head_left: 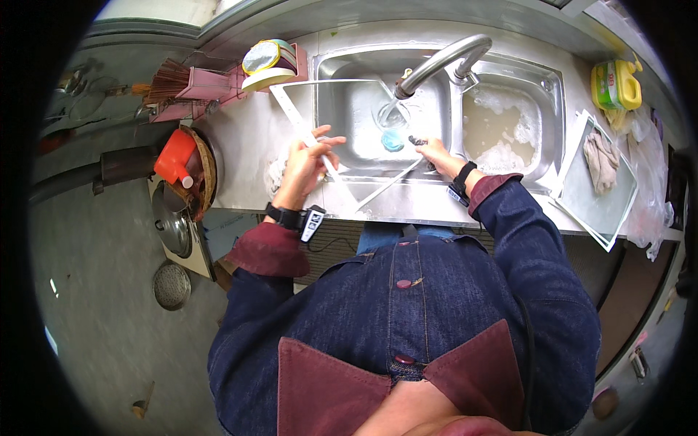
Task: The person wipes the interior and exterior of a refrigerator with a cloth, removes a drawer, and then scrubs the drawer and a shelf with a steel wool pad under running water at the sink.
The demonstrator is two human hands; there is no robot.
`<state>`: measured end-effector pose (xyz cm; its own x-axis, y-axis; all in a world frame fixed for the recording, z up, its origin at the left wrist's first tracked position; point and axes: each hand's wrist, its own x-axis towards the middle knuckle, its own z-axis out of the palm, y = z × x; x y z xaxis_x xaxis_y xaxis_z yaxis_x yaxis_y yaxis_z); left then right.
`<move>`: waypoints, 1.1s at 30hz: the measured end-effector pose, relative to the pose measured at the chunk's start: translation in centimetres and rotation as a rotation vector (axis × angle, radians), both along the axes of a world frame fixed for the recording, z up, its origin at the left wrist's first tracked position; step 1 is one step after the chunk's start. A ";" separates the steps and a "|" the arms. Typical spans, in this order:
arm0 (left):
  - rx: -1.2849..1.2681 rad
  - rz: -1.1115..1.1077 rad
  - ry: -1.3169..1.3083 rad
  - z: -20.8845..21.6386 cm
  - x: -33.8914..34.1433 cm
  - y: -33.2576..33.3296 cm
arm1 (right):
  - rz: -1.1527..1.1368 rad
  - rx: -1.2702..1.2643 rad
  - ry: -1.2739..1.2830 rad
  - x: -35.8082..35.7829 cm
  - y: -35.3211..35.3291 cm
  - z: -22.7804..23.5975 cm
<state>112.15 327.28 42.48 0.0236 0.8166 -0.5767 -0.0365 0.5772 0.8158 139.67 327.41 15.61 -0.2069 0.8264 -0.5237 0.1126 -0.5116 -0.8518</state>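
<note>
A clear panel with a white frame (296, 115), like a glass shelf, is held tilted over the left sink basin (349, 62). My left hand (305, 163) grips its left white edge, with some fingers spread over the panel. At the panel's right side, my right hand (436, 155) is closed, its fingers around a small dark thing (416, 140) whose kind I cannot make out. Water runs from the curved metal faucet (447, 62) between my hands. Below the stream shows a small round blue thing (392, 140), seen through the panel or water.
Murky, foamy water fills the right basin (502, 127). On the right counter lie another white-framed panel (614, 207), a greyish cloth (602, 161), a plastic bag (647, 189) and a yellow bottle (616, 86). At left are a pink rack (207, 83) and a red-orange plastic container (174, 156).
</note>
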 end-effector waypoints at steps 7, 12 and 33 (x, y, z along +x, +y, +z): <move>0.120 -0.160 -0.101 6.9 -6.5 1.8 | -0.032 -0.167 0.281 1.6 2.9 1.6; 0.098 -0.173 -0.158 7.7 -10.2 1.7 | 0.185 -0.347 0.393 4.2 3.1 5.2; -0.378 -0.381 -0.641 -13.4 -15.1 3.8 | -0.327 -0.151 0.197 11.0 -9.3 19.2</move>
<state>97.08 331.09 29.05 0.6757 0.4406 -0.5910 -0.1748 0.8746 0.4522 150.71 318.12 34.82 -0.0542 0.7823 -0.6206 -0.2349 -0.6141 -0.7535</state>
